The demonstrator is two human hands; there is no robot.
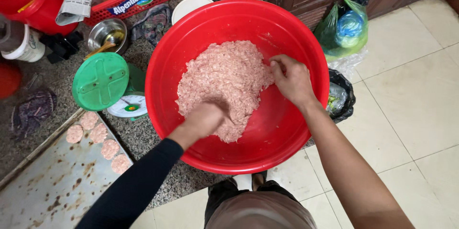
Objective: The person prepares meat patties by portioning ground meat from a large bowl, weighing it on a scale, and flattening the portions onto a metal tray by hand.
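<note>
Left hand [203,120] dug into pink minced meat [224,83], fingers buried, right hand [290,79] pinched closed on the mound's edge, inside red basin [191,33], green scale [103,81] beside it on tabletop [138,135]

I see a glossy, smooth red plastic basin [306,42] holding coarse, moist pink minced meat [224,80]. My left hand [203,120], below a matt black cloth sleeve [136,186], presses into it; my bare right hand [291,79] touches its edge. The speckled stone counter [143,135] looks polished. The metal tray [52,186] is dull and rust-spotted.
</note>
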